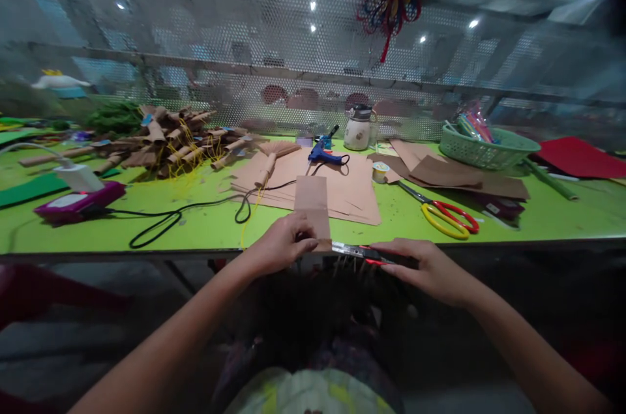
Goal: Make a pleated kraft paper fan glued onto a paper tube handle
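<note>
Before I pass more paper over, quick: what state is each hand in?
Left hand: closed, pinching the brown paper strip.
Right hand: closed around a red-and-black-handled tool, its metal end at the strip.

The left hand [288, 241] grips a brown paper strip [312, 202] by its near end, while the right hand [425, 264] holds a red-and-black-handled tool [352, 251] whose metal front is at the strip's near right corner. Beyond the left hand, a blue glue gun [321, 156] lies on flat brown sheets [362, 208], with a pile of paper rolls [166, 140] farther out to its left and a purple box [81, 202] well to that side. Scissors [443, 215] with one red and one yellow handle lie just beyond the right hand, a green basket [489, 147] farther past it to the right.
</note>
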`<state>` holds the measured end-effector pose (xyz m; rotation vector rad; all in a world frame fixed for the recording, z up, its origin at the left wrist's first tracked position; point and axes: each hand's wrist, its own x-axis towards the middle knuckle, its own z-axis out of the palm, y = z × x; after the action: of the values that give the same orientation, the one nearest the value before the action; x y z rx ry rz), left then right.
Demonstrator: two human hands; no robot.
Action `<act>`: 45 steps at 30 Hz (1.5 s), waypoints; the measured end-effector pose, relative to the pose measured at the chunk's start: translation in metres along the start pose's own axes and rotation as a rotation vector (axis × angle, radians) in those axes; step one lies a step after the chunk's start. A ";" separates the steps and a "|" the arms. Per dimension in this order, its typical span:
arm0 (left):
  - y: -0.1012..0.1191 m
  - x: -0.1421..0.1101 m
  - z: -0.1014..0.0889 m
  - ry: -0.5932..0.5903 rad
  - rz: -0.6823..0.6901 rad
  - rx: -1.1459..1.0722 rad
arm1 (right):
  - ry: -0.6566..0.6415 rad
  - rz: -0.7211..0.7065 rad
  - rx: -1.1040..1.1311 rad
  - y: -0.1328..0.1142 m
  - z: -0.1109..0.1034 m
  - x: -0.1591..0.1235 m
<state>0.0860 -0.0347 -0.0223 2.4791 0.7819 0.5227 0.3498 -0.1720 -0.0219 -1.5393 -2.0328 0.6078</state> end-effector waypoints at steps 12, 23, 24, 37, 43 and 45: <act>-0.011 0.002 0.007 0.032 0.072 0.073 | -0.002 -0.023 -0.052 -0.003 0.005 0.001; -0.015 -0.030 0.003 0.058 0.301 0.282 | -0.010 -0.050 -0.030 -0.005 0.006 0.006; -0.015 -0.034 0.003 0.062 0.310 0.323 | -0.012 -0.050 -0.023 -0.005 0.007 0.007; -0.010 -0.066 0.033 0.176 0.217 0.571 | -0.008 -0.056 -0.007 -0.008 0.013 0.008; -0.008 -0.064 0.033 0.166 0.182 0.594 | 0.004 -0.067 -0.015 -0.014 0.018 0.010; -0.008 -0.064 0.034 0.175 0.171 0.593 | 0.010 -0.067 -0.022 -0.016 0.019 0.008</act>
<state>0.0502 -0.0792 -0.0673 3.1000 0.8973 0.6490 0.3241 -0.1688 -0.0255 -1.4766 -2.0813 0.5531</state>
